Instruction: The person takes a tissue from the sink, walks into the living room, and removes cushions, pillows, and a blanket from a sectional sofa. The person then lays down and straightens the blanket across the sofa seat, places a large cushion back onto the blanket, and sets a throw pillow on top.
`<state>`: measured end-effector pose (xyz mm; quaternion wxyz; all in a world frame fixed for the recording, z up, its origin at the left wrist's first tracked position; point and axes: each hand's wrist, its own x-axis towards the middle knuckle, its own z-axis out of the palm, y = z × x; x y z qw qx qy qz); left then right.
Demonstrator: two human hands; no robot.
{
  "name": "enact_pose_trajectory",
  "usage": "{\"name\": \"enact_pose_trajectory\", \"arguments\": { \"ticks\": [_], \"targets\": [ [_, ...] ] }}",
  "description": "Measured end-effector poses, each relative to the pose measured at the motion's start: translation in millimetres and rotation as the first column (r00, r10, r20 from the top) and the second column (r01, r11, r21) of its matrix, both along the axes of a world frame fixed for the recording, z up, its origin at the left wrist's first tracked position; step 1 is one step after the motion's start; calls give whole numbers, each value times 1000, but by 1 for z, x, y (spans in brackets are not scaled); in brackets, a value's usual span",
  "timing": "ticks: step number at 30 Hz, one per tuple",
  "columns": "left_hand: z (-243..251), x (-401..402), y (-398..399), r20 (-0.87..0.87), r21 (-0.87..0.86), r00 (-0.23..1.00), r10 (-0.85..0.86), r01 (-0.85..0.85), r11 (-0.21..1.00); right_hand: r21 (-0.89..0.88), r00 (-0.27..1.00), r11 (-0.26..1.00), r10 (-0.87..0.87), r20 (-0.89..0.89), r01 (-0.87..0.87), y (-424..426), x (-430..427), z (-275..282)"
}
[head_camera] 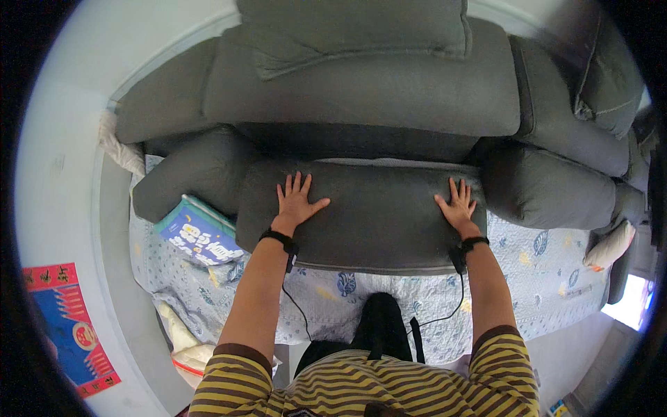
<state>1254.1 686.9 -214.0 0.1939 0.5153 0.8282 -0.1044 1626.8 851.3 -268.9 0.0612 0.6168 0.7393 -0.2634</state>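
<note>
A dark grey sofa cushion (375, 224) lies flat before me on a patterned quilted cover (333, 299). My left hand (296, 203) rests palm down on the cushion's left part, fingers spread and thumb pointing inward. On its right part, my right hand (457, 203) is pressed flat in the same way. Neither hand grips anything. Black bands with small devices circle both wrists, and thin cables hang from them. Behind the cushion runs the grey sofa backrest (365, 94), with a dark gap between the two.
Grey cushions lean at the left (187, 172) and right (557, 187). A blue and green printed package (200, 229) lies on the cover at left. A large grey pillow (354, 26) tops the backrest. A pale bag (190, 349) sits low at left, and a light-coloured bundle (609, 247) lies at right.
</note>
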Motion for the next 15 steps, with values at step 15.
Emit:
{"name": "enact_pose_trajectory", "arguments": {
  "ticks": [15],
  "targets": [
    [-11, -57, -261, 761, -101, 82, 643, -965, 242, -714, 334, 382, -917, -217, 587, -179, 166, -4]
  ]
}}
